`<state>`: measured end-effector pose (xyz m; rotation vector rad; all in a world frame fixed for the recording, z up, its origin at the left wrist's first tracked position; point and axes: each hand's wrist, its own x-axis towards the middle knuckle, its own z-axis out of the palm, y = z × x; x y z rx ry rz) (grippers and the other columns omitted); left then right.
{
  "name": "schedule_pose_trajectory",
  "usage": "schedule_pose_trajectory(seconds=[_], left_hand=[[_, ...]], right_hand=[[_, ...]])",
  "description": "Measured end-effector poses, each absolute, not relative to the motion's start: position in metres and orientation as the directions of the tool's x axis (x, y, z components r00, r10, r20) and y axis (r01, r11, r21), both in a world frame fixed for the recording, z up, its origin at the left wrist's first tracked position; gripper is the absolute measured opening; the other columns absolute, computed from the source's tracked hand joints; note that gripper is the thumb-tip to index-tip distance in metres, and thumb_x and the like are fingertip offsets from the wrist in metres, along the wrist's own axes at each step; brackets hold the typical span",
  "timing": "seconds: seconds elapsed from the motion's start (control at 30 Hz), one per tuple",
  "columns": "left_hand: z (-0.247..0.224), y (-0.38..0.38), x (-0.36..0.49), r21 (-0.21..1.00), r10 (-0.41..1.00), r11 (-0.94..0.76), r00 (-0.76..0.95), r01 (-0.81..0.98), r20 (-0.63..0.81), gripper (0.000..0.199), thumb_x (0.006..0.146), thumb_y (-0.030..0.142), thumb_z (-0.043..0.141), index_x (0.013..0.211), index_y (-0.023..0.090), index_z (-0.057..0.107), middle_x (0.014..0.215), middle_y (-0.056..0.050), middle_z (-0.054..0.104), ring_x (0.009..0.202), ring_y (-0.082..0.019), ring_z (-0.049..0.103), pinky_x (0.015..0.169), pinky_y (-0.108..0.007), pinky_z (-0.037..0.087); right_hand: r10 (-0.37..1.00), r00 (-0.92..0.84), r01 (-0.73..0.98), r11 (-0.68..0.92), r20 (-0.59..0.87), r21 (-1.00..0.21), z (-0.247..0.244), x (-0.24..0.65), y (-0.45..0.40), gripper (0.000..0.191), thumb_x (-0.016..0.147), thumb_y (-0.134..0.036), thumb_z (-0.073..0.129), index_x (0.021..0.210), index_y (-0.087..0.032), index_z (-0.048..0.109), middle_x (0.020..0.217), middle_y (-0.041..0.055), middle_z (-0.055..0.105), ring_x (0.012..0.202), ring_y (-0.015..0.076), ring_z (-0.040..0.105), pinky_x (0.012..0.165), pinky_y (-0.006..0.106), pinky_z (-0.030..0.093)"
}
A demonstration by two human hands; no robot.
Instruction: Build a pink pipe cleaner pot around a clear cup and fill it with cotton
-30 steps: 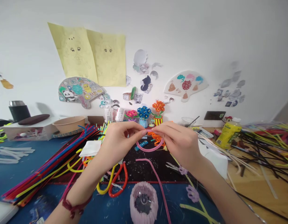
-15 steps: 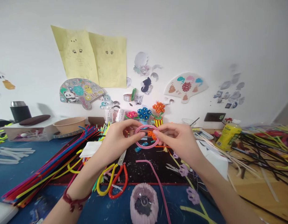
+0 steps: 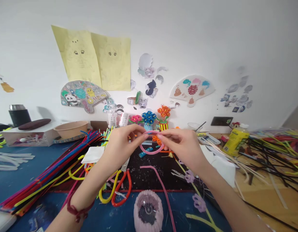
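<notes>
At the far left, a dark flask with a silver lid stands by the wall, and some white strips lie loosely on the blue surface. Next comes a beige bowl, and in front of it a long bundle of coloured stems lies slantwise, mostly red, blue and yellow. Farther to the right there is a pair of scissors, with one yellow handle and one red handle.

The left hand (its wrist wears a dark red bracelet) is pinching, with thumb and fingers close together, the left part of a pink ring. This ring is in the air between the two hands, above the black mat. Behind it, a row of small pots with flowers stands near the wall. Below the ring, a pink fuzzy cup with a clear dome is at the front edge of the view, and a pink stem lies just beside it.

The right hand is also narrow, and it grips the right part of the same ring. Under the right forearm lie purple flowers. At the right, a yellow bottle stands beside many black stems.
</notes>
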<state>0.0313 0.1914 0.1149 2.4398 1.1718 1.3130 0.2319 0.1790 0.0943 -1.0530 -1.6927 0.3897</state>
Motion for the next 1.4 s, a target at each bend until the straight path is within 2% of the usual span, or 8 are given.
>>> schedule_pose_trajectory(seconds=[0.17,0.3,0.47,0.6,0.7,0.87,1.03,1.4], left_hand=[[0.109,0.187,0.036,0.05,0.466,-0.741,0.459,0.67,0.757,0.021,0.095,0.032,0.056,0.088,0.018,0.069,0.077,-0.002,0.07,0.066,-0.014,0.061,0.061,-0.027,0.043],[0.105,0.185,0.036,-0.2,0.345,-0.674,0.543,0.711,0.765,0.03,0.097,0.029,0.05,0.076,0.016,0.066,0.065,-0.003,0.065,0.06,-0.015,0.056,0.059,-0.03,0.04],[0.105,0.184,0.034,-0.208,0.339,-0.66,0.533,0.722,0.775,0.03,0.098,0.027,0.049,0.074,0.015,0.063,0.065,-0.002,0.064,0.06,-0.015,0.055,0.058,-0.03,0.04],[0.107,0.185,0.033,-0.217,0.365,-0.665,0.565,0.715,0.74,0.029,0.098,0.029,0.048,0.079,0.016,0.067,0.068,-0.002,0.066,0.063,-0.016,0.058,0.059,-0.03,0.04],[0.107,0.185,0.033,-0.128,0.407,-0.669,0.505,0.732,0.762,0.027,0.097,0.029,0.051,0.081,0.017,0.069,0.074,-0.004,0.068,0.065,-0.015,0.06,0.058,-0.028,0.04],[0.111,0.184,0.034,0.24,0.567,-0.683,0.294,0.689,0.77,0.018,0.09,0.027,0.061,0.078,0.018,0.07,0.062,0.001,0.069,0.052,-0.01,0.056,0.052,-0.022,0.039],[0.121,0.184,0.033,0.633,0.808,-0.58,0.264,0.512,0.527,0.029,0.089,0.036,0.06,0.067,0.018,0.066,0.048,0.004,0.061,0.04,-0.009,0.052,0.041,-0.02,0.036],[0.114,0.196,0.026,0.85,0.885,-0.425,0.338,0.31,0.32,0.03,0.087,0.044,0.062,0.073,0.017,0.064,0.052,0.003,0.054,0.046,-0.008,0.045,0.042,-0.019,0.03]], right_hand=[[0.736,-0.166,0.536,0.626,0.657,-0.566,0.096,0.227,0.174,0.014,0.087,-0.024,0.066,0.088,-0.018,0.078,0.08,0.0047,0.077,0.065,0.017,0.066,0.059,0.029,0.05],[0.678,-0.215,0.586,0.665,0.703,-0.463,0.099,0.225,0.171,0.013,0.088,-0.02,0.065,0.086,-0.018,0.077,0.075,0.0025,0.073,0.062,0.014,0.061,0.058,0.027,0.046],[0.581,-0.293,0.624,0.718,0.759,-0.309,0.099,0.226,0.169,0.016,0.09,-0.015,0.063,0.081,-0.017,0.077,0.066,0.0006,0.066,0.058,0.012,0.055,0.056,0.025,0.042],[0.569,-0.248,0.62,0.715,0.784,-0.323,0.098,0.229,0.171,0.013,0.088,-0.014,0.065,0.086,-0.017,0.077,0.072,0.0019,0.07,0.062,0.0128,0.06,0.06,0.025,0.045],[0.666,-0.153,0.574,0.661,0.73,-0.484,0.098,0.231,0.175,0.01,0.086,-0.023,0.068,0.09,-0.019,0.077,0.068,0.0004,0.069,0.057,0.0128,0.058,0.056,0.025,0.045],[0.878,-0.124,0.491,0.46,0.463,-0.74,0.101,0.237,0.18,0.018,0.079,-0.033,0.072,0.085,-0.017,0.076,0.06,0.0,0.063,0.052,0.013,0.053,0.049,0.025,0.04],[0.916,-0.178,0.354,0.4,0.359,-0.845,0.103,0.242,0.184,0.025,0.084,-0.038,0.065,0.075,-0.016,0.072,0.052,-0.0022,0.056,0.047,0.0104,0.05,0.046,0.023,0.037],[0.913,-0.272,0.164,0.355,0.304,-0.92,0.099,0.248,0.191,0.03,0.084,-0.044,0.068,0.073,-0.016,0.071,0.052,-0.0029,0.059,0.044,0.0069,0.05,0.044,0.019,0.038]])
